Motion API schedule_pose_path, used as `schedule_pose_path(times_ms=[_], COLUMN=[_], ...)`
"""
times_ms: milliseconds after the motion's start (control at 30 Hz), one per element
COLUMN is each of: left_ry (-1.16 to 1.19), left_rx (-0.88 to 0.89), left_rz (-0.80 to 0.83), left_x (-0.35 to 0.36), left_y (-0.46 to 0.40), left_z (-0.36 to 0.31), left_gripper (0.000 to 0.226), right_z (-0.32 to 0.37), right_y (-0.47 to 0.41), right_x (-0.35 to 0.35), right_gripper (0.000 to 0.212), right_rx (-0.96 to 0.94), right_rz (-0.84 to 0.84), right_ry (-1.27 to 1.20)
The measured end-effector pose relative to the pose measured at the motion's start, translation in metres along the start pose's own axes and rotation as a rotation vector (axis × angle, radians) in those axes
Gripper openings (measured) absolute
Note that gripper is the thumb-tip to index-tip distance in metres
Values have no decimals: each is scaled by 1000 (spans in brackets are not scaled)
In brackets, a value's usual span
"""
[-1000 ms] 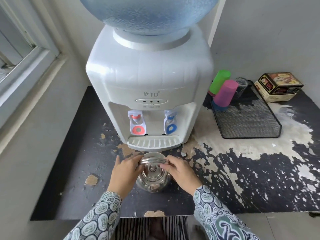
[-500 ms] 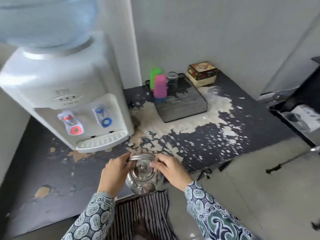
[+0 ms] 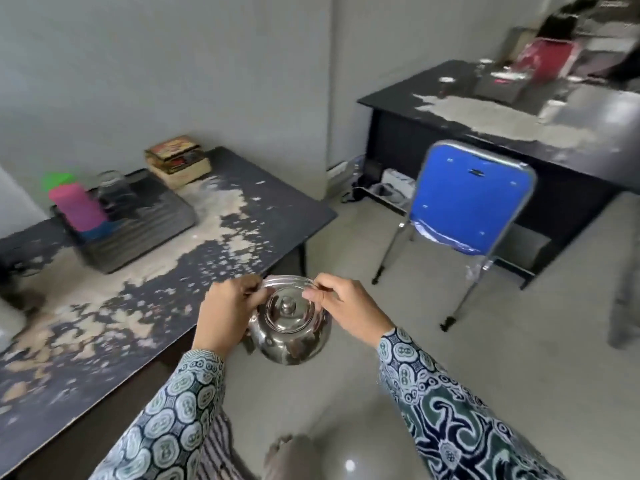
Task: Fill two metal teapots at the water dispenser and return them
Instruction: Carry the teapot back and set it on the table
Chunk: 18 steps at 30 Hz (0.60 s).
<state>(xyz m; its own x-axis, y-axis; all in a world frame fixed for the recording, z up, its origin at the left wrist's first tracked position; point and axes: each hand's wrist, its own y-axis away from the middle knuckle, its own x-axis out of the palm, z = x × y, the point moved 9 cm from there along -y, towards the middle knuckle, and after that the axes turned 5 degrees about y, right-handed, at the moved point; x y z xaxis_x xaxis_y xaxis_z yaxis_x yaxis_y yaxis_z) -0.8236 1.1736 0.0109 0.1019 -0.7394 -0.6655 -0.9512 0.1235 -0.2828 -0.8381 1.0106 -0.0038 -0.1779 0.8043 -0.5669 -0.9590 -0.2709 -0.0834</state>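
- Head view: my left hand [image 3: 227, 315] and right hand [image 3: 348, 306] each pinch the handle [image 3: 287, 281] of the teapot [image 3: 289, 327].
- Carrying it level, lid on, should prevent spills.

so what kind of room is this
Probably a plain office or staff room: a dark desk with a blue folding chair before it, and a worn side table holding a tray of plastic cups.
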Motion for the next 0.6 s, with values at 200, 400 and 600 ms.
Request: schedule_pose_path(times_ms=[200,400,600], left_ry=[252,406,525], left_rx=[162,265,318], left_rz=[203,393,571], left_x=[131,256,374], left_y=[-54,-106,-163], left_z=[-116,-222,-334], left_gripper=[43,46,40], right_z=[-87,-165,-231], right_y=[51,89,111], right_x=[-138,-265,-402], right_gripper=[27,28,19], right_rx=[159,258,310], right_rz=[-258,-432,-580], right_ry=[-16,-29,-35])
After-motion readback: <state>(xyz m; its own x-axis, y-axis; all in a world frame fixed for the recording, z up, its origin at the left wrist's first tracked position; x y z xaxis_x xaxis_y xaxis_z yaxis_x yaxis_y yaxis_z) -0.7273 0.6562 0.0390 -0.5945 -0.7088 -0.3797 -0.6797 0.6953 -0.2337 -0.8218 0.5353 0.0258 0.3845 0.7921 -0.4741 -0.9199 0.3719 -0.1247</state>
